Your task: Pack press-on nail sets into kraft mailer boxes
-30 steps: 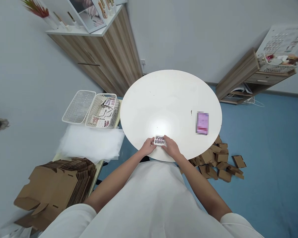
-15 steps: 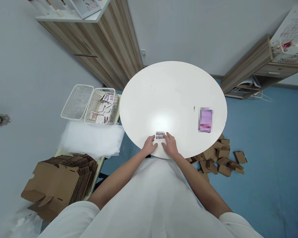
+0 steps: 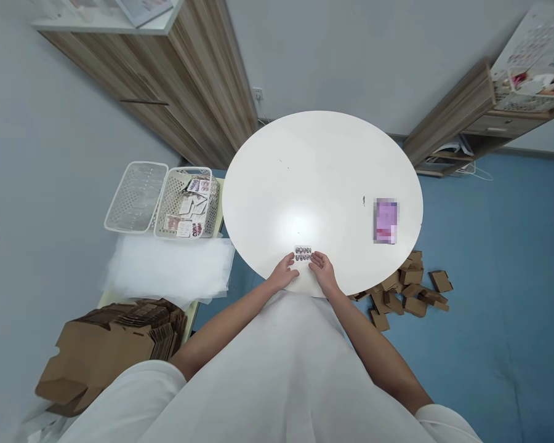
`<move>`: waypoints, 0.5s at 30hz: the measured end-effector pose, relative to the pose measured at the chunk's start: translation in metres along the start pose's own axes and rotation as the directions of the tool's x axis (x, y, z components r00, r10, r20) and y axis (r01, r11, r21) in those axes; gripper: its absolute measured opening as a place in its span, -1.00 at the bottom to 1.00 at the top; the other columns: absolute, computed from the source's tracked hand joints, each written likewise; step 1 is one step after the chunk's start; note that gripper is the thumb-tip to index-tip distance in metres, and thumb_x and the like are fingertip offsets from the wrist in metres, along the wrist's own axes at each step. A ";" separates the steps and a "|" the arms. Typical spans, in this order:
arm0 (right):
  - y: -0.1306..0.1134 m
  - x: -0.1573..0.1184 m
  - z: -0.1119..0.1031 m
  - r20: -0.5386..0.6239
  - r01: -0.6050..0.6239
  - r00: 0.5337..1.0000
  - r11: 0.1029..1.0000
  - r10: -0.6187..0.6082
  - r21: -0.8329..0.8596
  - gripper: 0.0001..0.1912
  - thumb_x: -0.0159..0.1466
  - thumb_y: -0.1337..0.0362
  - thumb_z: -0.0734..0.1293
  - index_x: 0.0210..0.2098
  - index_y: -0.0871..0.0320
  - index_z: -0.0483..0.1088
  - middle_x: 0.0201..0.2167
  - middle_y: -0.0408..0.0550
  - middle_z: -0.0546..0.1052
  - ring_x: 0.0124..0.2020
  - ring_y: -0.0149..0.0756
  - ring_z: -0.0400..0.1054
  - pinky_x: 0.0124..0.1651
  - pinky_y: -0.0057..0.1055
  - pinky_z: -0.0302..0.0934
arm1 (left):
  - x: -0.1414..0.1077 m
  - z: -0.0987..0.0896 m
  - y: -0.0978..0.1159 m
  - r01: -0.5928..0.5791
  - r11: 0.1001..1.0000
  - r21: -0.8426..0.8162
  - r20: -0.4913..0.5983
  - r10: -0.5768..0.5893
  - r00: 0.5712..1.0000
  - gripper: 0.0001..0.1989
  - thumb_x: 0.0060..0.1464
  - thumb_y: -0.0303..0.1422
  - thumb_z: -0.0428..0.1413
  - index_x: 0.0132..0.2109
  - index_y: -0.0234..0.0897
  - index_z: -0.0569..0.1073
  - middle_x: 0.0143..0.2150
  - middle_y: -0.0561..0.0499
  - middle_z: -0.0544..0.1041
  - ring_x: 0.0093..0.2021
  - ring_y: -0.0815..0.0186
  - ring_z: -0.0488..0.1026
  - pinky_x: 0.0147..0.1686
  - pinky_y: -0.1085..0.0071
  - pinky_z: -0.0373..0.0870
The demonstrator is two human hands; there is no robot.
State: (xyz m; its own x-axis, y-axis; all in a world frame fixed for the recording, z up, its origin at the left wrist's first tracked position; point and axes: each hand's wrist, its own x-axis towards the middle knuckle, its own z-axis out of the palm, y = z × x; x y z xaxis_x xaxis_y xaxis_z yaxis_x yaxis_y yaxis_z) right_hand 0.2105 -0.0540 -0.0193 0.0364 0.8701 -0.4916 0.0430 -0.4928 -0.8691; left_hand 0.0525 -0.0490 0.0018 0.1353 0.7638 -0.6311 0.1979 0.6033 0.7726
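Observation:
A small white card of press-on nails (image 3: 303,253), with two rows of dark glossy ovals, lies flat near the front edge of the white oval table (image 3: 323,166). At the card's left edge rests my left hand (image 3: 284,272), its thumb spread away from the fingers. My right hand (image 3: 324,271) is at the right edge, fingers stretched and thumb apart. Both hands are open, with fingertips at or very near the card; whether they touch it I cannot tell.
A blurred purple packet (image 3: 386,221) lies on the table's right. Left stand a white basket (image 3: 187,203) of small cards, an empty-looking basket (image 3: 136,197), white sheets (image 3: 170,264) and flattened cardboard boxes (image 3: 106,351). Small brown boxes (image 3: 413,289) litter the blue floor at right.
The fingers of my right hand have come off the card's right part and are now at its edge. The whole view has shifted slightly.

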 end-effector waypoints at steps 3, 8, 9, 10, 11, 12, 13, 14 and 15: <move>-0.003 0.002 0.015 -0.025 0.016 1.000 1.000 -0.016 -0.008 -0.54 0.09 0.30 0.25 0.00 0.09 0.18 0.04 0.08 0.33 0.01 -0.20 0.28 0.00 -0.15 0.24 | 0.002 -0.016 0.002 -0.015 1.000 -0.004 0.013 0.015 1.000 -0.30 -0.21 -0.53 0.06 0.16 -0.26 0.14 0.21 -0.15 0.14 0.17 0.13 0.13 0.09 0.22 0.12; -0.012 0.006 0.050 -0.006 0.007 1.000 1.000 -0.007 -0.011 -0.55 0.09 0.28 0.26 -0.01 0.10 0.21 0.02 0.09 0.36 -0.01 -0.20 0.31 -0.01 -0.18 0.26 | 0.008 -0.055 0.003 -0.016 1.000 -0.012 0.002 0.016 1.000 -0.30 -0.20 -0.52 0.06 0.16 -0.30 0.12 0.21 -0.17 0.14 0.17 0.13 0.12 0.10 0.22 0.10; -0.014 0.007 0.058 0.007 0.000 1.000 1.000 0.000 -0.004 -0.56 0.09 0.28 0.26 -0.01 0.11 0.21 0.03 0.09 0.35 -0.01 -0.20 0.30 -0.01 -0.18 0.26 | 0.009 -0.064 0.003 -0.021 1.000 -0.019 -0.006 0.021 1.000 -0.31 -0.20 -0.52 0.06 0.16 -0.30 0.12 0.21 -0.17 0.14 0.17 0.12 0.12 0.10 0.22 0.10; -0.016 0.009 0.066 0.024 -0.004 1.000 1.000 0.004 0.001 -0.56 0.09 0.27 0.26 -0.01 0.11 0.21 0.04 0.09 0.34 0.00 -0.21 0.30 -0.01 -0.19 0.26 | 0.009 -0.072 0.002 -0.027 0.999 -0.026 -0.015 0.026 1.000 -0.31 -0.20 -0.52 0.07 0.16 -0.29 0.13 0.21 -0.17 0.14 0.17 0.12 0.13 0.09 0.22 0.11; -0.019 0.011 0.074 0.039 -0.005 0.999 1.000 0.005 0.003 -0.56 0.10 0.27 0.25 0.00 0.11 0.20 0.05 0.09 0.33 0.01 -0.21 0.29 -0.01 -0.20 0.25 | 0.010 -0.081 0.001 -0.034 0.999 -0.033 -0.025 0.033 0.999 -0.32 -0.19 -0.52 0.06 0.16 -0.27 0.13 0.21 -0.16 0.15 0.17 0.12 0.13 0.09 0.21 0.12; -0.021 0.013 0.081 0.053 -0.004 0.999 1.000 0.003 0.005 -0.56 0.10 0.26 0.25 0.00 0.10 0.20 0.06 0.08 0.32 0.03 -0.21 0.28 0.00 -0.20 0.25 | 0.011 -0.089 0.000 -0.042 0.998 -0.039 -0.036 0.041 0.999 -0.32 -0.18 -0.52 0.06 0.16 -0.26 0.13 0.21 -0.16 0.15 0.17 0.11 0.13 0.08 0.21 0.13; -0.023 0.015 0.089 0.064 0.001 0.998 1.000 -0.002 0.006 -0.56 0.11 0.27 0.25 0.00 0.10 0.20 0.07 0.08 0.31 0.03 -0.22 0.27 0.00 -0.20 0.25 | 0.011 -0.096 -0.001 -0.051 0.998 -0.045 -0.043 0.049 0.998 -0.33 -0.17 -0.51 0.06 0.16 -0.25 0.13 0.20 -0.16 0.16 0.17 0.11 0.13 0.08 0.21 0.13; -0.025 0.018 0.096 0.072 0.007 0.997 1.000 -0.008 0.009 -0.56 0.11 0.27 0.24 0.01 0.09 0.19 0.07 0.07 0.31 0.03 -0.22 0.27 0.00 -0.19 0.25 | 0.012 -0.104 -0.002 -0.062 0.997 -0.052 -0.051 0.059 0.997 -0.33 -0.17 -0.51 0.05 0.16 -0.25 0.12 0.20 -0.15 0.16 0.18 0.12 0.13 0.08 0.22 0.14; -0.027 0.020 0.103 0.076 0.013 0.997 1.000 -0.015 0.016 -0.56 0.11 0.28 0.24 0.01 0.08 0.19 0.08 0.06 0.31 0.04 -0.22 0.26 0.01 -0.19 0.24 | 0.013 -0.111 -0.004 -0.076 0.995 -0.060 -0.058 0.073 0.996 -0.33 -0.16 -0.51 0.05 0.17 -0.24 0.11 0.21 -0.15 0.15 0.18 0.12 0.13 0.08 0.22 0.14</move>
State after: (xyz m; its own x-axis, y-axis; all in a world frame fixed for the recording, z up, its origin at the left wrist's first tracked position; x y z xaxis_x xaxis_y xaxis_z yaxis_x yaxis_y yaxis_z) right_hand 0.1073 -0.0221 -0.0116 -0.0406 0.8754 -0.4817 0.0280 -0.4809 -0.8763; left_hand -0.0541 -0.0160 -0.0023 0.0930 0.8176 -0.5683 0.1283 0.5562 0.8211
